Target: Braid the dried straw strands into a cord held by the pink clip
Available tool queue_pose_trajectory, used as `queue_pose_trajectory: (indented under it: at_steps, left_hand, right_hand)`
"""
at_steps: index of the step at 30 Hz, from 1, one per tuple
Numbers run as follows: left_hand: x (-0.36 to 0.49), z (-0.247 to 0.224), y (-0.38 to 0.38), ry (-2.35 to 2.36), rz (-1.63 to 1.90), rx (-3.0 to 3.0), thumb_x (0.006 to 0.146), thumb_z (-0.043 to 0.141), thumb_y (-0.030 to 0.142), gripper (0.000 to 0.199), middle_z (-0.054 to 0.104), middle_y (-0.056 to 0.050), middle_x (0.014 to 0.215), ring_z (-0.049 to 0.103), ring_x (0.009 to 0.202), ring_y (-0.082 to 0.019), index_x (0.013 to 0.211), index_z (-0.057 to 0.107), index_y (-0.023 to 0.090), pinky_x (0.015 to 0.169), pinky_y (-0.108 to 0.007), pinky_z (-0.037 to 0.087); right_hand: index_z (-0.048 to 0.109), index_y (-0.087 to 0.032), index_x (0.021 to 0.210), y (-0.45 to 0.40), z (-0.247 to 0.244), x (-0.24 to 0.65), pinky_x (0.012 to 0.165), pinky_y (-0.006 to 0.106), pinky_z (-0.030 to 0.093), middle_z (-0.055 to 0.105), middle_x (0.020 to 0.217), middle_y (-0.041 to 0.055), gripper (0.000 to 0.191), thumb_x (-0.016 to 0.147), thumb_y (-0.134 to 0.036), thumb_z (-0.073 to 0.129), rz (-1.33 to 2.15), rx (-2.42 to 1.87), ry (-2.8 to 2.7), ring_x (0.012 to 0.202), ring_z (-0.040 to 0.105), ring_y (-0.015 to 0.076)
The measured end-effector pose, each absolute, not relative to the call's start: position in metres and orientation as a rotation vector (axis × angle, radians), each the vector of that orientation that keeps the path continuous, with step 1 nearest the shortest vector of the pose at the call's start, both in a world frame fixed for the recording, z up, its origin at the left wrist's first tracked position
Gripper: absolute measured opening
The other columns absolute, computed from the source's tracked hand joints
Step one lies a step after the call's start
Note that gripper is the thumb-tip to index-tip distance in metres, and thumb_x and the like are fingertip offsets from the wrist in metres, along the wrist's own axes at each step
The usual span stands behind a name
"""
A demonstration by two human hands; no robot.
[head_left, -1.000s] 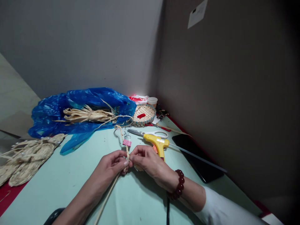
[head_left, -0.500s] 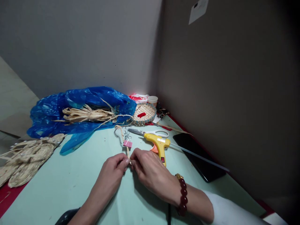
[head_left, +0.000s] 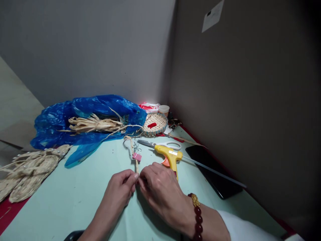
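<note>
My left hand (head_left: pixel 123 185) pinches the near end of a thin straw-coloured braided cord (head_left: pixel 136 167) between thumb and forefinger. Right against it, my right hand (head_left: pixel 160 187) is closed at the same end, its fingertips partly hidden behind the knuckles. A pink binder clip (head_left: pixel 137 156) grips the cord just beyond my fingers. Past the clip the cord curls into a loop on the table. To the right lies a yellow glue gun (head_left: pixel 170 154) with a long clear glue stick. Behind it rest scissors (head_left: pixel 169 145) with white handles.
A blue plastic bag (head_left: pixel 112 102) with a bundle of raffia strands (head_left: pixel 100 124) lies at the back left. Woven straw slippers (head_left: pixel 32 177) sit at the left edge. A round woven tray (head_left: pixel 157 121) and a black phone (head_left: pixel 215 174) are on the right side.
Both hands have shifted slightly toward me, still together at the cord's end. My right hand has turned a little, its knuckles covering more of the fingertips. The whole view has tilted slightly.
</note>
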State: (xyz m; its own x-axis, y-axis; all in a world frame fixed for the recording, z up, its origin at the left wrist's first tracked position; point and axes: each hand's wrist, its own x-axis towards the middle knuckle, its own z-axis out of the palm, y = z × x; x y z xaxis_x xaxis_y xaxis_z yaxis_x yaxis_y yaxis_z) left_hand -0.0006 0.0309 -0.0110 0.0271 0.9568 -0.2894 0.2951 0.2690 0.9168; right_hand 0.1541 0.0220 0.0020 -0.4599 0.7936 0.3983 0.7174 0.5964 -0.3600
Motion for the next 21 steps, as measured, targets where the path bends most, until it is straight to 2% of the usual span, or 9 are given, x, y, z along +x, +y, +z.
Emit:
queue_pose_trajectory:
  at_steps: [4, 8, 11, 13, 16, 18, 21]
  left_hand:
    - [0.0, -0.012, 0.031, 1.333, 0.833, 0.979, 0.068, 0.066, 0.047, 0.038, 0.028, 0.013, 0.04, 0.014, 0.035, -0.003, 0.057, 0.04, 0.021, 0.036, -0.017, 0.007]
    - [-0.001, -0.006, 0.029, 1.232, 0.882, 0.887, 0.07, 0.069, 0.044, 0.036, 0.027, 0.013, 0.045, 0.012, 0.04, -0.002, 0.062, 0.045, 0.018, 0.04, -0.016, 0.008]
    - [-0.003, -0.004, 0.029, 1.2, 0.892, 0.884, 0.07, 0.07, 0.044, 0.036, 0.03, 0.012, 0.049, 0.014, 0.043, -0.002, 0.064, 0.048, 0.017, 0.042, -0.016, 0.009]
    - [-0.005, -0.005, 0.029, 1.193, 0.871, 0.907, 0.07, 0.071, 0.043, 0.035, 0.031, 0.012, 0.049, 0.015, 0.043, -0.002, 0.064, 0.048, 0.017, 0.042, -0.017, 0.008]
    - [-0.005, -0.004, 0.03, 1.175, 0.856, 0.939, 0.072, 0.069, 0.041, 0.033, 0.034, 0.011, 0.05, 0.015, 0.042, -0.002, 0.064, 0.049, 0.016, 0.041, -0.017, 0.007]
    - [-0.004, -0.002, 0.03, 1.162, 0.862, 0.957, 0.073, 0.067, 0.039, 0.029, 0.036, 0.011, 0.051, 0.015, 0.042, -0.002, 0.067, 0.051, 0.016, 0.041, -0.018, 0.008]
    - [-0.005, 0.0, 0.031, 1.166, 0.816, 1.032, 0.075, 0.064, 0.038, 0.025, 0.04, 0.009, 0.053, 0.017, 0.043, -0.003, 0.07, 0.052, 0.016, 0.041, -0.02, 0.009]
  right_hand:
    - [0.054, -0.015, 0.082, 0.018, -0.002, 0.151, 0.058, 0.032, 0.031, 0.056, 0.076, 0.0042, 0.01, 0.089, -0.015, 0.047, 0.025, -1.073, -2.363, 0.07, 0.047, 0.0183]
    - [0.054, -0.013, 0.075, 0.017, -0.01, 0.145, 0.053, 0.033, 0.026, 0.052, 0.07, 0.0058, 0.016, 0.083, -0.002, 0.045, -0.315, -0.834, -2.479, 0.065, 0.044, 0.0195]
    - [0.057, -0.012, 0.079, 0.017, -0.012, 0.145, 0.055, 0.034, 0.029, 0.054, 0.073, 0.0073, 0.018, 0.086, -0.003, 0.042, -0.371, -0.745, -2.526, 0.067, 0.045, 0.02]
    - [0.058, -0.012, 0.081, 0.018, -0.007, 0.148, 0.058, 0.034, 0.032, 0.057, 0.075, 0.0073, 0.016, 0.088, -0.009, 0.044, -0.245, -0.784, -2.537, 0.07, 0.046, 0.02]
    - [0.06, -0.015, 0.082, 0.024, 0.007, 0.155, 0.066, 0.032, 0.036, 0.061, 0.077, 0.0058, 0.016, 0.09, -0.021, 0.047, 0.127, -1.02, -2.346, 0.073, 0.05, 0.0185]
    - [0.062, -0.015, 0.091, 0.03, 0.014, 0.158, 0.07, 0.029, 0.038, 0.064, 0.083, 0.006, 0.015, 0.089, -0.025, 0.051, 0.382, -1.171, -2.169, 0.077, 0.054, 0.0178]
    - [0.063, -0.016, 0.089, 0.039, 0.017, 0.161, 0.066, 0.025, 0.038, 0.068, 0.078, 0.0037, 0.015, 0.09, -0.026, 0.051, 0.816, -1.173, -2.119, 0.071, 0.059, 0.0153]
